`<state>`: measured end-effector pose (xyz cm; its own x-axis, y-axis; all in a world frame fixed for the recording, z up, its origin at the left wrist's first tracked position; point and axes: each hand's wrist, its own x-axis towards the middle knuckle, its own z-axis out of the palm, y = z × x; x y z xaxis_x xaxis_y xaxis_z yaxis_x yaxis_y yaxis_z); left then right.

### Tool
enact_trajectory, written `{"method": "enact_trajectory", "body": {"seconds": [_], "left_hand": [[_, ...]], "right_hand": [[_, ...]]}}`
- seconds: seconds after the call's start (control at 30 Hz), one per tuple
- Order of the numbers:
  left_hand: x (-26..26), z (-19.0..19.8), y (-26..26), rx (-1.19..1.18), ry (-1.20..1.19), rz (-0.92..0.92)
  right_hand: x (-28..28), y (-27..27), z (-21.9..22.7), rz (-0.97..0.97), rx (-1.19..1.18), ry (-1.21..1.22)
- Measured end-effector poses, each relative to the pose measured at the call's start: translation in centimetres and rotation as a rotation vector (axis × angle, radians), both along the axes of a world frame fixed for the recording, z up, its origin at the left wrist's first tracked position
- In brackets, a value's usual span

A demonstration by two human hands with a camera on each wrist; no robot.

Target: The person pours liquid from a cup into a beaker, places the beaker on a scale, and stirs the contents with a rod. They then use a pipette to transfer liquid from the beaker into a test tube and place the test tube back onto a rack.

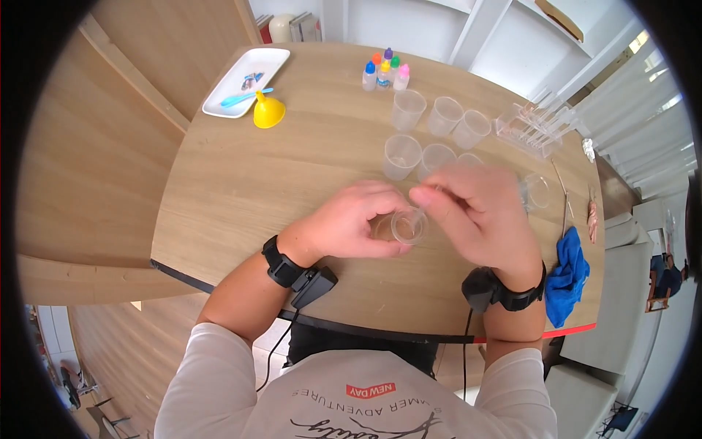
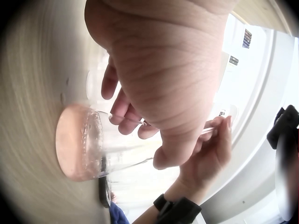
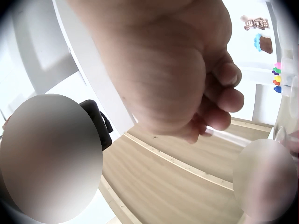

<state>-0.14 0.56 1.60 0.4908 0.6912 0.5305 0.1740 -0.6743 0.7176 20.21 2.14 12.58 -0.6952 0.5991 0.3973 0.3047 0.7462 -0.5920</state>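
My left hand [image 1: 358, 219] grips a small clear cup [image 1: 408, 227] near the table's front, its fingers and thumb curled round the sides. Pinkish liquid [image 2: 74, 142] lies in the bottom of the cup in the left wrist view, with bubbles along its surface. Over the cup's rim, my right hand [image 1: 486, 216] pinches a thin clear rod [image 3: 229, 136] between thumb and fingers. The rod slants toward the cup; its lower end is hard to make out. In the left wrist view the right hand [image 2: 205, 158] is behind the left hand [image 2: 163, 70].
Several clear cups [image 1: 408, 110] stand beyond the hands. Small colored bottles [image 1: 385, 72] are at the back. A yellow funnel [image 1: 269, 111] and white tray [image 1: 227, 99] lie back left. At right are a clear rack [image 1: 526, 128], blue cloth [image 1: 567, 278] and another clear cup [image 1: 537, 192].
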Motion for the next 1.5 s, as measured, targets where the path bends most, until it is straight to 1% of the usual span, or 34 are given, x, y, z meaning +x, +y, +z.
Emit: {"method": "enact_trajectory", "body": {"seconds": [0.07, 0.1, 0.17, 0.2, 0.27, 0.3, 0.37, 0.4, 0.47, 0.6, 0.67, 0.7, 0.77, 0.8, 0.87, 0.9, 0.97, 1.0, 1.07, 1.1, 1.17, 1.2, 1.27, 1.33, 1.43, 1.5], "left_hand": [[0.04, 0.05, 0.09, 0.002, 0.006, -0.006], [0.05, -0.03, 0.11, 0.011, -0.004, -0.01], [0.06, 0.04, 0.09, 0.021, -0.011, -0.017], [0.07, 0.14, 0.03, 0.019, -0.016, -0.005], [0.13, 0.12, -0.04, 0.019, -0.022, 0.005], [0.02, -0.03, -0.03, 0.011, -0.007, 0.002], [0.02, -0.07, 0.09, 0.003, 0.01, -0.003], [0.03, -0.07, 0.1, 0.005, 0.009, -0.004], [0.11, 0.02, 0.01, 0.006, 0.007, -0.001], [0.09, 0.12, 0.05, 0.0, 0.018, -0.004], [0.05, 0.02, 0.11, 0.009, 0.029, -0.014], [0.08, -0.03, 0.01, -0.01, 0.028, -0.002], [0.13, -0.04, -0.11, -0.032, 0.025, 0.012], [0.11, 0.03, -0.08, -0.017, 0.035, 0.008], [0.04, 0.03, -0.09, -0.002, 0.045, 0.006], [0.03, -0.05, -0.12, -0.009, 0.04, 0.012], [0.11, -0.03, -0.05, -0.012, 0.036, 0.017], [0.14, -0.03, 0.0, -0.004, 0.013, 0.003], [0.11, -0.02, -0.01, 0.004, -0.009, -0.011], [0.07, -0.03, -0.04, 0.003, 0.004, -0.003], [0.17, 0.02, -0.1, 0.002, 0.015, 0.005], [0.21, 0.1, -0.14, -0.002, 0.011, 0.011], [0.22, 0.08, -0.05, -0.004, 0.008, 0.015], [0.14, -0.18, 0.06, 0.002, -0.003, -0.017], [0.2, 0.19, -0.19, -0.022, 0.022, 0.021], [0.17, 0.21, -0.09, -0.013, 0.025, 0.011]], "right_hand": [[-0.36, 0.02, -0.25, -0.079, 0.095, 0.129], [-0.28, 0.02, -0.2, -0.08, 0.096, 0.13], [-0.07, 0.05, -0.05, 0.028, 0.007, -0.004], [-0.18, 0.04, -0.11, 0.025, 0.01, -0.002], [-0.37, -0.04, -0.4, -0.11, 0.096, 0.027], [-0.21, 0.04, -0.31, -0.114, 0.099, 0.028], [0.11, 0.23, -0.01, 0.038, -0.005, 0.014], [0.13, 0.09, 0.12, 0.036, -0.005, 0.014], [0.2, -0.25, 0.34, -0.076, 0.003, -0.008], [-0.08, 0.01, -0.14, -0.002, 0.009, 0.058], [0.08, -0.1, 0.21, 0.004, 0.0, -0.03], [0.02, -0.15, 0.17, 0.005, 0.0, -0.031], [-0.17, -0.26, 0.07, -0.088, -0.005, 0.026], [-0.09, -0.23, 0.12, -0.087, -0.004, 0.026], [0.13, -0.1, 0.29, 0.025, -0.017, -0.009], [0.0, -0.13, 0.15, 0.025, -0.018, -0.008], [-0.25, -0.18, -0.26, -0.116, 0.043, 0.045], [-0.17, -0.11, -0.15, -0.116, 0.044, 0.044], [0.05, 0.1, 0.16, 0.069, -0.009, 0.013], [-0.02, 0.01, 0.09, 0.071, -0.009, 0.013], [-0.05, -0.24, -0.11, -0.083, 0.063, -0.008], [-0.01, -0.19, 0.0, -0.083, 0.063, -0.008], [0.07, -0.05, 0.35, 0.009, 0.012, 0.023], [0.21, -0.21, 0.49, -0.01, 0.012, 0.007], [0.03, -0.12, 0.26, -0.037, 0.029, 0.01], [0.05, -0.09, 0.27, -0.047, 0.048, 0.03]]}}
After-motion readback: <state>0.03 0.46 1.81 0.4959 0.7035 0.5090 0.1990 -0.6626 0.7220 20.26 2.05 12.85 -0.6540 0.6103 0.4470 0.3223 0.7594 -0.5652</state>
